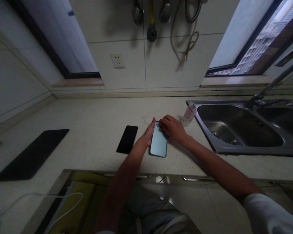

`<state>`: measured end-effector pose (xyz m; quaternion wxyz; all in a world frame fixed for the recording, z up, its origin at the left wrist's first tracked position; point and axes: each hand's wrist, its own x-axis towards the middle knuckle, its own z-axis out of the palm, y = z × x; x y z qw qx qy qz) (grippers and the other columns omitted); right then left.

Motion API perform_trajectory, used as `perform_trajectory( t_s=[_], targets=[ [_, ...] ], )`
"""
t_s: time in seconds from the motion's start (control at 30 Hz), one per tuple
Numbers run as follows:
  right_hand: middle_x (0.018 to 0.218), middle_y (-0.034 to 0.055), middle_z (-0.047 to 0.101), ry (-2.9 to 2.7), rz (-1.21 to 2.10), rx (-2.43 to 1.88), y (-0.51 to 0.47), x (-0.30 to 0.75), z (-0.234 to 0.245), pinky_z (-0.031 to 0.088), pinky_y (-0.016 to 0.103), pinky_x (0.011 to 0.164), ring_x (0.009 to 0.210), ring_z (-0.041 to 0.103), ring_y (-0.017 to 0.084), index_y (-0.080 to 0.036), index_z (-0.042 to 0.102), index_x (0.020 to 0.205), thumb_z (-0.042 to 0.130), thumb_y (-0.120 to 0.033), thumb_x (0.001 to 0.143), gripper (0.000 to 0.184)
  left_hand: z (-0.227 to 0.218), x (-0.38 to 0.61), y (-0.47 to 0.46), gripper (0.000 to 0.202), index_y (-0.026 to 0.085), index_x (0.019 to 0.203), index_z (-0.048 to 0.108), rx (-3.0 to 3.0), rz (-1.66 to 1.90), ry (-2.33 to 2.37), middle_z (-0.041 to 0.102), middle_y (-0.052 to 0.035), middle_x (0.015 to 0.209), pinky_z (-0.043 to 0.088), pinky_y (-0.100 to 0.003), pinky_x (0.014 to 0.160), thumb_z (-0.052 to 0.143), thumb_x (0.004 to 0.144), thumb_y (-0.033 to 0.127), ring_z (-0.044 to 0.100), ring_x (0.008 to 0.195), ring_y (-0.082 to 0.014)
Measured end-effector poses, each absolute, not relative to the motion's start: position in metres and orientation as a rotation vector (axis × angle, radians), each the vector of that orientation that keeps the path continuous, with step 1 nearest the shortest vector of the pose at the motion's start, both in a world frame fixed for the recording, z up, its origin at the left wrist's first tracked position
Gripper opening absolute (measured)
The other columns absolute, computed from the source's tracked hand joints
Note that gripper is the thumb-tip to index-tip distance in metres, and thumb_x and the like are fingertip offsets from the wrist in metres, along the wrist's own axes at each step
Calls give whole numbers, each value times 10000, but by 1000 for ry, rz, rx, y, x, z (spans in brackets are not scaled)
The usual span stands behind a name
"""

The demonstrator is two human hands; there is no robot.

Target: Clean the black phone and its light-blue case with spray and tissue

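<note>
Both hands hold a pale blue phone (158, 143) on the counter (88, 130): left hand (149, 132) grips its side, right hand (172, 127) pinches its top; a black phone (127, 139) lies just beside

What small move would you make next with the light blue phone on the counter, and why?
Probably steady it and lift the top edge. The light blue phone lies flat on the counter, back up. The left hand rests against its left side and the right hand has fingertips at its top corner. A flat black slab lies just left, so there is little room to slide it that way.
</note>
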<state>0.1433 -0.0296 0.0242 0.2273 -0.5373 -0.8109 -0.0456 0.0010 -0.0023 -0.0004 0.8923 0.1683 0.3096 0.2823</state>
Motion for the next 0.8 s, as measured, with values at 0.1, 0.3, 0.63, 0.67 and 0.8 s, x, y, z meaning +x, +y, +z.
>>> perform_trajectory(
  t_s=[0.1, 0.3, 0.63, 0.67, 0.8],
  targets=[
    [1062, 134, 660, -2233, -47, -1337, -32, 134, 19, 447, 306, 750, 929, 604, 230, -148, 693, 1087, 499, -201, 985, 225, -2, 2, -1, 565, 157, 758, 642, 340, 591, 699, 647, -83, 595, 538, -337, 636, 465, 903, 674, 665, 609, -222],
    [1056, 122, 666, -2244, 171, -1127, -35, 128, 12, 477, 309, 800, 922, 618, 206, -152, 680, 1062, 503, -111, 951, 213, 0, 1, 1, 552, 146, 803, 665, 327, 642, 750, 673, -90, 632, 532, -329, 640, 467, 915, 649, 677, 628, -223],
    [960, 80, 703, -2658, 809, -583, -65, 127, 37, 481, 325, 884, 943, 636, 185, -160, 706, 964, 532, -169, 974, 175, -5, -2, 5, 685, 87, 1043, 658, 283, 725, 715, 724, -170, 804, 569, -419, 717, 348, 923, 686, 715, 749, -293],
    [958, 77, 708, -2681, 841, -577, -66, 129, 40, 477, 322, 890, 944, 637, 182, -159, 711, 961, 540, -150, 965, 171, -4, -3, 4, 690, 86, 1059, 653, 283, 713, 700, 725, -176, 820, 570, -426, 721, 342, 923, 687, 716, 759, -298],
    [895, 60, 707, -2768, 893, -583, -61, 143, 44, 466, 298, 855, 858, 630, 158, -150, 720, 899, 578, -64, 904, 165, 3, -3, 1, 697, 98, 1060, 650, 251, 671, 672, 725, -167, 821, 567, -422, 704, 305, 927, 689, 711, 745, -292]
  ],
)
